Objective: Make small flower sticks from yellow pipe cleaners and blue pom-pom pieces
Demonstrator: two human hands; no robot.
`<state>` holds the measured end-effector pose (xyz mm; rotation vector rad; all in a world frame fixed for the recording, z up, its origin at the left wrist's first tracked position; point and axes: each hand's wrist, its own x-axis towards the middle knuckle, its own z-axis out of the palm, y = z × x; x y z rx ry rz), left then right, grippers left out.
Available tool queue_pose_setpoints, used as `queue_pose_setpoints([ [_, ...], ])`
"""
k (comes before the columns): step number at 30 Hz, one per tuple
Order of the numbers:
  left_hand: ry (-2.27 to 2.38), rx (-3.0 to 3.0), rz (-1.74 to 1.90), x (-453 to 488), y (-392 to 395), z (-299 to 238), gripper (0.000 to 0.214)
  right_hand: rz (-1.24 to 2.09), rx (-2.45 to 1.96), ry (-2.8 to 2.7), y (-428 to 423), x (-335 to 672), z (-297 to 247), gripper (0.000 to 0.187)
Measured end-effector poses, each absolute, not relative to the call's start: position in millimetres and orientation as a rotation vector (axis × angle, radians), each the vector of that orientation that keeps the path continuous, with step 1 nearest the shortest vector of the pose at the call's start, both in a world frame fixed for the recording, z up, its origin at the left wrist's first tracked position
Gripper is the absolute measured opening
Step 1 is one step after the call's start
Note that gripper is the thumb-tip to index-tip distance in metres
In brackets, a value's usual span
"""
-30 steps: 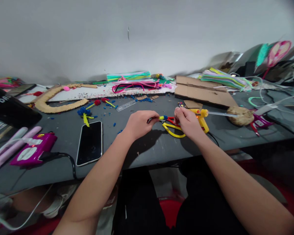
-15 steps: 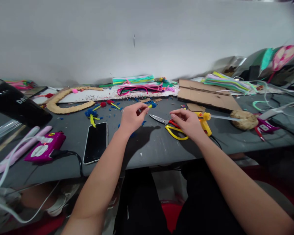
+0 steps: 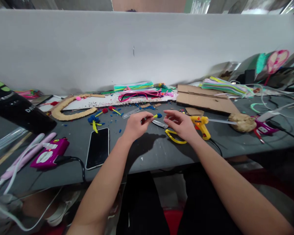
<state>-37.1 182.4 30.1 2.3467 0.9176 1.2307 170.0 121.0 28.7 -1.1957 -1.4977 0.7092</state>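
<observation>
My left hand [image 3: 138, 126] pinches a small pipe-cleaner piece [image 3: 158, 116] by its yellow stem, with its fuzzy blue end pointing right. Facing it, a short gap away, my right hand [image 3: 182, 124] has thumb and fingers apart and nothing between them. Scissors [image 3: 174, 139] with yellow handles lie on the grey table under my right hand, which partly hides them. Just right of that hand rests a yellow glue gun [image 3: 202, 126] with a glue stick in its back. A blue flower [image 3: 94, 121] with yellow leaves lies beyond the phone.
A phone [image 3: 98, 148] and a purple box [image 3: 50, 154] with cables lie at the left, near a black bottle [image 3: 19, 107]. Farther back are a C-shaped tan piece [image 3: 61, 112], cardboard [image 3: 205, 99] and pipe-cleaner bundles [image 3: 225, 86]. Blue scraps dot the table.
My right hand has moved left, nearer the piece in my left hand, and its fingers have spread. The view has tilted up a little, showing the wall's top edge.
</observation>
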Motion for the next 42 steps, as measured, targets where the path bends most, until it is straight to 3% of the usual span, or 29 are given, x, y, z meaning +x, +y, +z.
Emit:
queue_pose_setpoints([
  [12, 0.880, 2.347, 1.166, -35.7, 180.2, 29.1, 0.019, 0.565, -1.201, -1.490, 124.4, 164.6, 30.3, 0.020],
  [25, 0.902, 2.319, 1.130, -34.1, 178.7, 28.9, 0.018, 0.625, -1.285, -1.446, 129.9, 165.6, 26.6, 0.027],
  [32, 0.895, 2.310, 1.102, -34.2, 178.9, 29.0, 0.021, 0.537, -1.352, -1.419, 126.9, 170.2, 32.0, 0.047],
  [38, 1.042, 2.252, 1.191, -36.1, 183.2, 28.4, 0.022, 0.545, -1.284, -1.402, 124.0, 180.4, 35.7, 0.030],
  [42, 1.067, 2.235, 1.228, -36.4, 184.2, 27.4, 0.023, 0.568, -1.402, -1.429, 123.7, 184.3, 32.2, 0.041],
])
